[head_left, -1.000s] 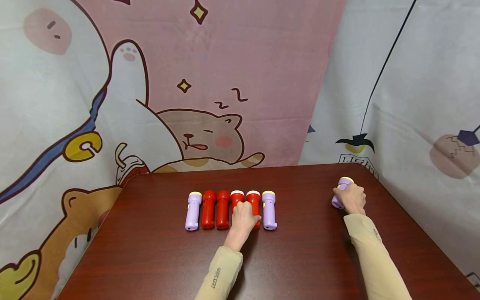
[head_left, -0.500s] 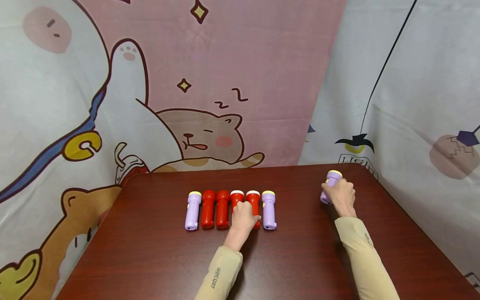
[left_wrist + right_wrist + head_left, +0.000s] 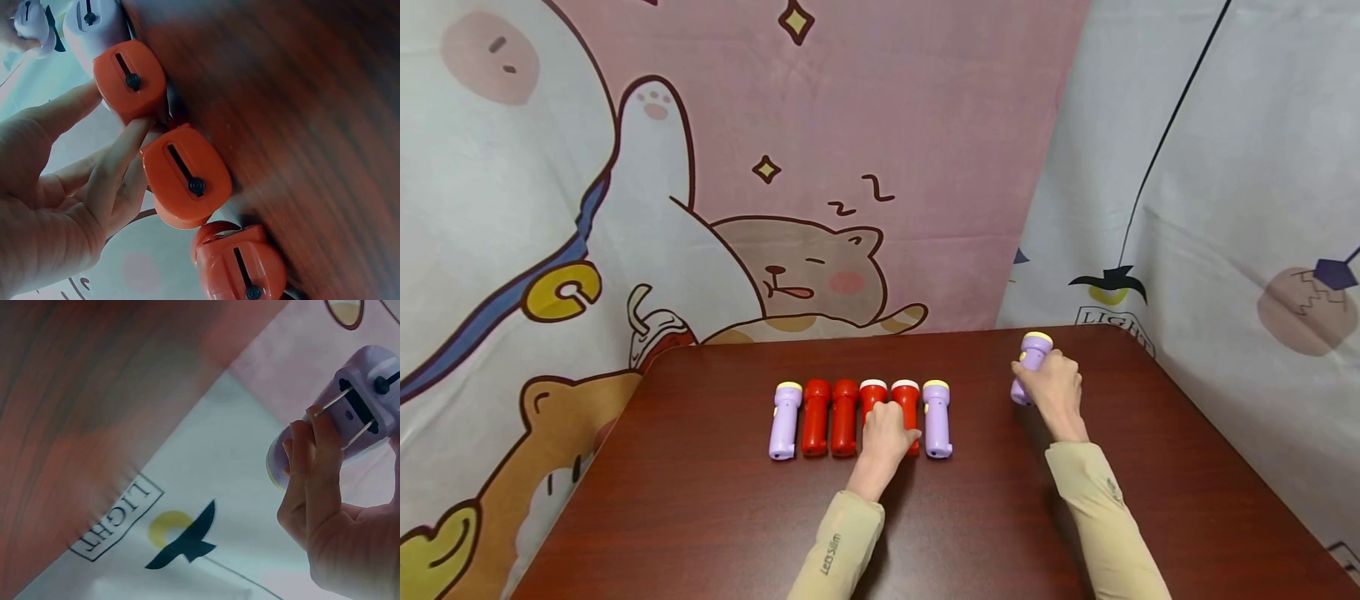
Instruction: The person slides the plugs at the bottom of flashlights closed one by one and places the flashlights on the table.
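Even, soft light fills my head view, sharp throughout, with faint shadows under my sleeves on the counter [image 3: 700, 517]. The backdrop bows slightly at the frame edges. Both wrist views are dimmer and tinted, with the counter grain smeared and the near fingers soft.

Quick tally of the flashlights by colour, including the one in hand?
Purple flashlights: 3, two in the row and one gripped by the right hand at.
Red flashlights: 4, at; the left hand rests on the last two.
Total: 7
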A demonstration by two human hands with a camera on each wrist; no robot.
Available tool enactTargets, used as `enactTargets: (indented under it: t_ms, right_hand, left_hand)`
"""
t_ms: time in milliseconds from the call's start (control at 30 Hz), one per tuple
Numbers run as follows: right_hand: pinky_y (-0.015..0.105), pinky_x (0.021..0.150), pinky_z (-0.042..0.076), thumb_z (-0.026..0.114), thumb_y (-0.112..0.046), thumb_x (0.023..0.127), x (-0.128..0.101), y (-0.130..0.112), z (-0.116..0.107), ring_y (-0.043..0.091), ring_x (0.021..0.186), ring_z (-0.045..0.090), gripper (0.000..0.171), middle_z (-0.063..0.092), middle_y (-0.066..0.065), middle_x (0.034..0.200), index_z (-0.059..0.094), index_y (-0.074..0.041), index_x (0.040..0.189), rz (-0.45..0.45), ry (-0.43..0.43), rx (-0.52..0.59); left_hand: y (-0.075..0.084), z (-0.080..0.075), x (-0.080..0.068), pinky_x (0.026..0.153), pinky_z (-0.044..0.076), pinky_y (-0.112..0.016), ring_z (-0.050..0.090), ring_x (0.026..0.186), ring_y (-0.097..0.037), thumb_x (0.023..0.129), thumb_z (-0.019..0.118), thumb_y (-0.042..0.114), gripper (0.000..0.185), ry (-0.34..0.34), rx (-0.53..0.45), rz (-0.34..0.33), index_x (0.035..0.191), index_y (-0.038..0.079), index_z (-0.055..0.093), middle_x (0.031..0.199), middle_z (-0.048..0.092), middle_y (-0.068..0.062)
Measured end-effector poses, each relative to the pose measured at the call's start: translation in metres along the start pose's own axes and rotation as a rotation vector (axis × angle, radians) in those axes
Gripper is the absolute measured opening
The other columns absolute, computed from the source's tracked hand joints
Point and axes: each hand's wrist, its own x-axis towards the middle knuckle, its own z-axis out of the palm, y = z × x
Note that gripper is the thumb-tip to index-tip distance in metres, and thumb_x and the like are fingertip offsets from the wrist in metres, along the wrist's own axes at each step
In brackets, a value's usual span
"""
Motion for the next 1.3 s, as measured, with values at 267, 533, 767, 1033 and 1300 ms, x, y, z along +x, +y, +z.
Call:
enactTargets:
  t_ms: [267,533,767,1033,1300]
  right_hand:
    - [0.049,0.059,0.050,0.069,-0.039,0.080,-0.017,-0.021,0.005,0.044,0.075,0.064,0.054,0.063,0.029,0.087,0.055,0.010,0.096,-0.044,0.032,0.044]
    - [0.052,0.063,0.050,0.071,-0.038,0.079,-0.029,-0.036,0.012,0.044,0.076,0.064,0.051,0.063,0.027,0.084,0.056,0.009,0.092,-0.082,0.044,0.067]
    - [0.048,0.061,0.051,0.072,-0.038,0.078,-0.038,-0.048,0.015,0.040,0.072,0.063,0.050,0.062,0.024,0.081,0.056,0.008,0.090,-0.116,0.042,0.094]
    - [0.048,0.061,0.050,0.073,-0.038,0.076,-0.048,-0.058,0.019,0.040,0.071,0.063,0.048,0.061,0.021,0.077,0.056,0.005,0.084,-0.147,0.040,0.105]
    - [0.048,0.059,0.050,0.074,-0.037,0.075,-0.056,-0.067,0.023,0.040,0.068,0.062,0.046,0.060,0.020,0.075,0.055,0.004,0.082,-0.155,0.035,0.121]
  left_hand:
    - [0.000,0.001,0.000,0.052,0.051,-0.035,0.061,0.057,-0.031,0.064,0.087,0.022,0.031,0.004,0.006,0.008,0.069,0.000,0.065,0.063,0.062,-0.014]
    - [0.000,0.002,-0.001,0.052,0.051,-0.035,0.061,0.057,-0.032,0.065,0.086,0.022,0.031,0.018,0.002,0.016,0.068,0.000,0.065,0.062,0.061,-0.014]
    - [-0.001,0.004,-0.002,0.052,0.052,-0.036,0.062,0.058,-0.033,0.064,0.087,0.023,0.032,0.038,0.009,0.019,0.070,-0.001,0.066,0.064,0.063,-0.015]
    - [0.000,0.006,-0.004,0.052,0.052,-0.037,0.064,0.060,-0.034,0.064,0.087,0.025,0.032,0.052,0.033,0.011,0.070,-0.001,0.068,0.065,0.065,-0.016]
    - [0.001,0.004,-0.005,0.050,0.051,-0.035,0.063,0.057,-0.033,0.063,0.088,0.024,0.032,0.071,0.023,0.022,0.070,-0.001,0.068,0.063,0.065,-0.015]
